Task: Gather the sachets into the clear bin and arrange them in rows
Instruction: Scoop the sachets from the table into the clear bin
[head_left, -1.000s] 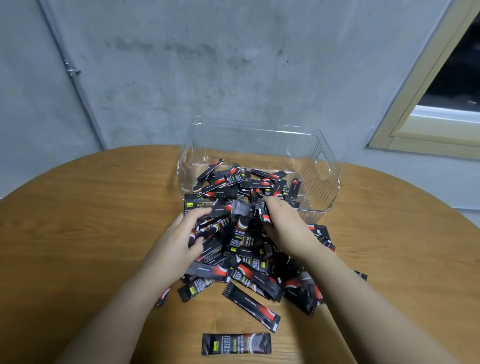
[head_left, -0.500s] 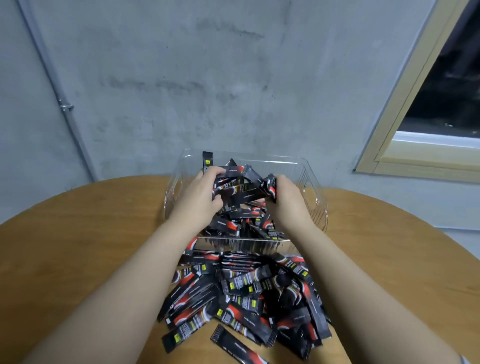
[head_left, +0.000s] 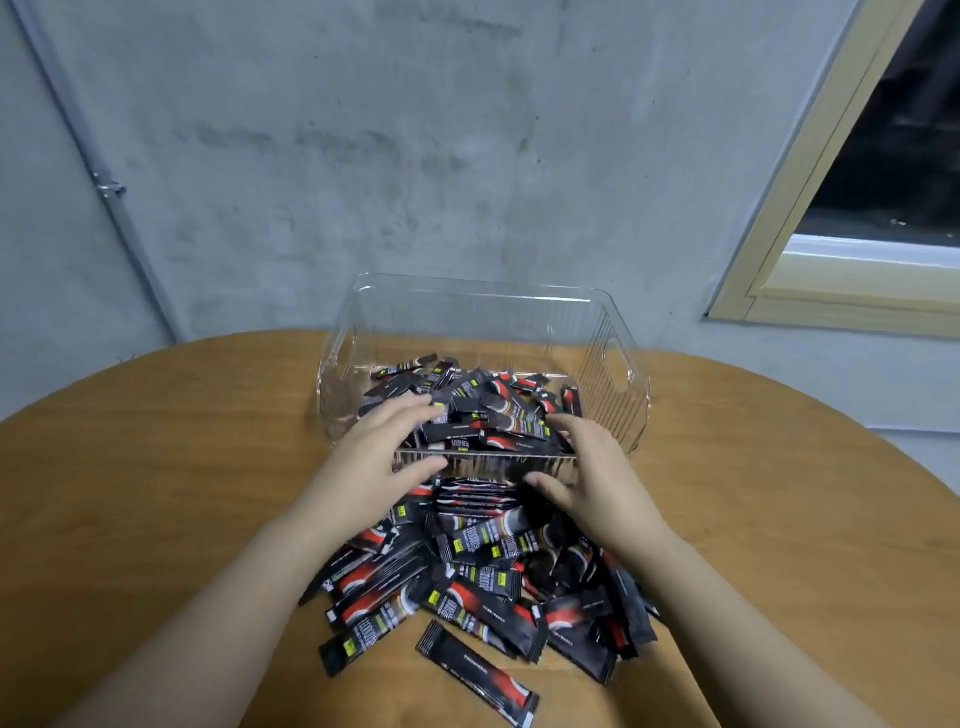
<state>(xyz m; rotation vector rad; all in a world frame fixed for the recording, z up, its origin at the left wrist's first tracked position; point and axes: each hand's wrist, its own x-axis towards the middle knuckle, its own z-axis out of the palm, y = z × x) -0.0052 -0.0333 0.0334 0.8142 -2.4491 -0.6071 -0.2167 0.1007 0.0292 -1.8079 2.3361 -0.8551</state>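
Observation:
A clear plastic bin (head_left: 613, 364) stands on the round wooden table (head_left: 156, 467), holding a loose jumble of black-and-red sachets (head_left: 483, 410). A bigger heap of the same sachets (head_left: 483, 577) lies on the table just in front of the bin. My left hand (head_left: 379, 457) hovers over the bin's near left corner with its fingers spread and relaxed, holding nothing. My right hand (head_left: 592, 467) sits at the near right corner, fingers extended over the rim, thumb low by the front wall, also empty.
One stray sachet (head_left: 478, 675) lies apart at the near edge of the heap. A grey concrete wall rises behind the table, with a window frame (head_left: 810, 249) at the right and a pipe (head_left: 104, 182) at the left.
Both hands let go of the bunch of sachets they carried into the bin and pulled back toward the bin's near rim, now empty.

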